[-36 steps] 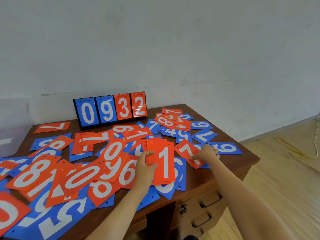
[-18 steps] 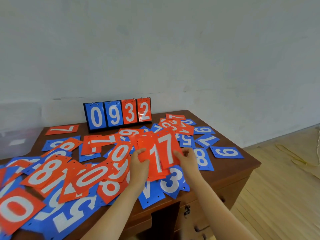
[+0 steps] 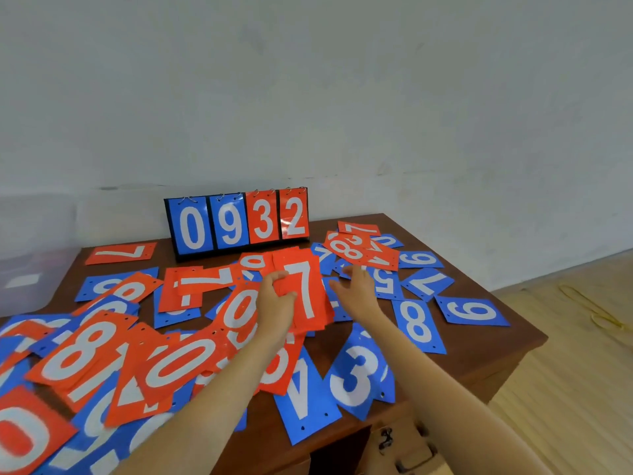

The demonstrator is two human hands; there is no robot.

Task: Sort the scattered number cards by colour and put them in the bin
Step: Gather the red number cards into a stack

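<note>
Number cards (image 3: 191, 365), red and blue with white digits, lie scattered and overlapping across a brown wooden worktop (image 3: 479, 351), seen past my own bare forearms.

My left hand (image 3: 274, 299) grips a stack of red cards (image 3: 305, 289), thumb and fingers (image 3: 274, 277) clamped on its left edge. The top card shows a 7. The stack is lifted a little above the clutter, its face turned up toward me. I judge that this keeps the pile square and readable while more reds are added.

My right hand (image 3: 356, 289) is just beside the stack on its right. It holds nothing, and its fingers are apart and relaxed above some blue cards. It points toward a cluster of red cards (image 3: 359, 250) near the far right of the worktop, probably the next ones to gather.

Blue cards lie flat among the reds, including a 6 (image 3: 472, 311), an 8 (image 3: 416, 323) and a 3 (image 3: 359, 375). They seem to be set aside for a second pass. A heap of red cards (image 3: 82, 354) overlaps to my left.

A standing flip scoreboard (image 3: 239, 221) reading 0 9 3 2 is at the back, near the wall (image 3: 376, 97). A translucent bin (image 3: 30, 269) sits at the worktop's left end. It is blurred, and I cannot tell what it holds.

Sorting looks to be at an early stage, with most cards on the worktop.
</note>
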